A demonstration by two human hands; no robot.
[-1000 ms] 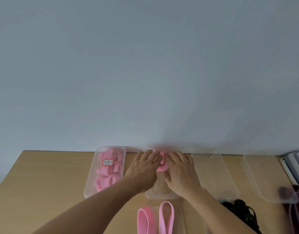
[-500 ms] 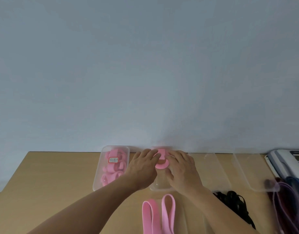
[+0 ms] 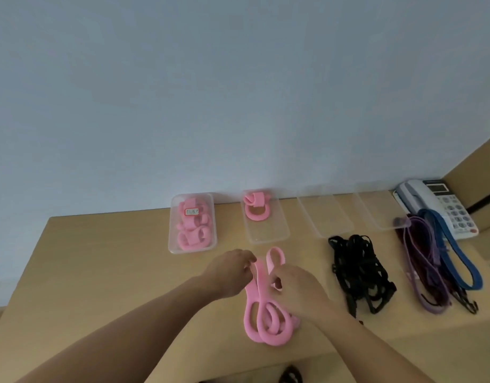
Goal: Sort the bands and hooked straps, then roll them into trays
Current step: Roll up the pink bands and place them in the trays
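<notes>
The left hand (image 3: 230,269) pinches the far end of a loose pink band (image 3: 261,305) between its fingertips, and the right hand (image 3: 296,288) closes curled fingers on the neighbouring strand of the same pink loops just beside it; how firmly the right hand holds cannot be told, since its fingers hide the contact. Nearer the person than the grip, the pink loops trail down the table (image 3: 100,272) and end in a loose tangle of curves. Just beyond the grip stands a clear tray (image 3: 268,230) holding one rolled pink band (image 3: 256,208) at its far end, the rest of its floor bare. To the left of that tray, beyond and left of the left hand, a second clear tray (image 3: 192,244) is filled with rolled pink bands (image 3: 192,225) and carries a small white label. To the right of the grip lies a heap of black straps (image 3: 360,272), and beyond it two more clear trays (image 3: 325,219) (image 3: 382,214) sit side by side against the wall. Farther right still, a bundle of purple and blue hooked straps (image 3: 437,269) lies partly over a white desk telephone (image 3: 443,205).
</notes>
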